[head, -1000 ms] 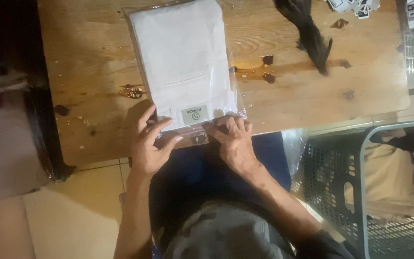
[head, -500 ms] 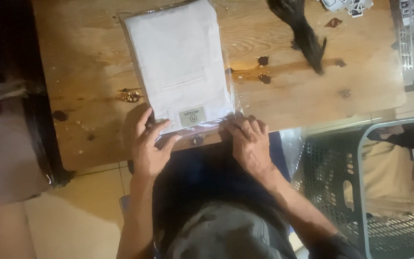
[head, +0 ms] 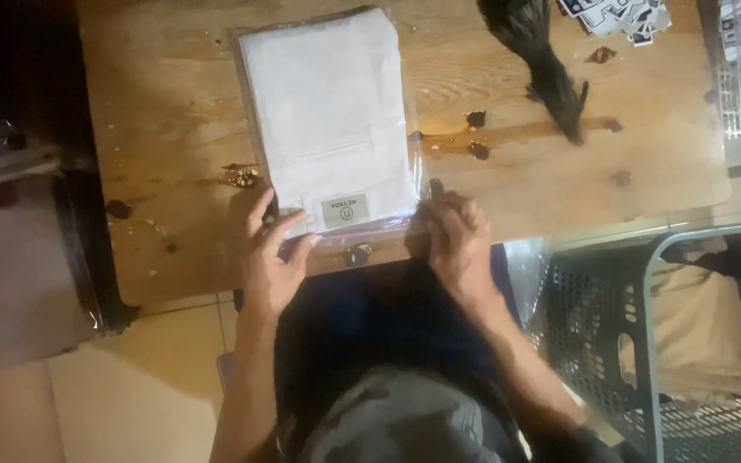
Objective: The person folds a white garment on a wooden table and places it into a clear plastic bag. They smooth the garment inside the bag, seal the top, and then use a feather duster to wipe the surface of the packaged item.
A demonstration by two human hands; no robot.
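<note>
Only the head view here, looking straight down at a wooden table (head: 173, 129). One folded white garment in a clear bag (head: 329, 120) lies flat in the middle of it, with its labelled end at the near edge by the person.

Left hand (head: 272, 257) rests on the bag's near left corner, fingers spread and flat, not clamped on anything. Right hand (head: 454, 240) is at the near right corner, fingers bunched together and curled onto the plastic flap. Looks like a pinch or press, but I can't tell for sure if it's actually gripping.

What could go wrong, my guess: the plastic is slick and both hands are working right at the table edge, so a tug could slide the bag off toward the lap, or crease the flap crooked. There are also dark stains and crumbs near the bag that could smear it.

Count: one bagged garment, two hands, one dark feathery bundle (head: 542, 60) further back, one pile of small printed cards (head: 619, 15) top right, one grey crate (head: 645, 343) at right with tan fabric in it.
</note>
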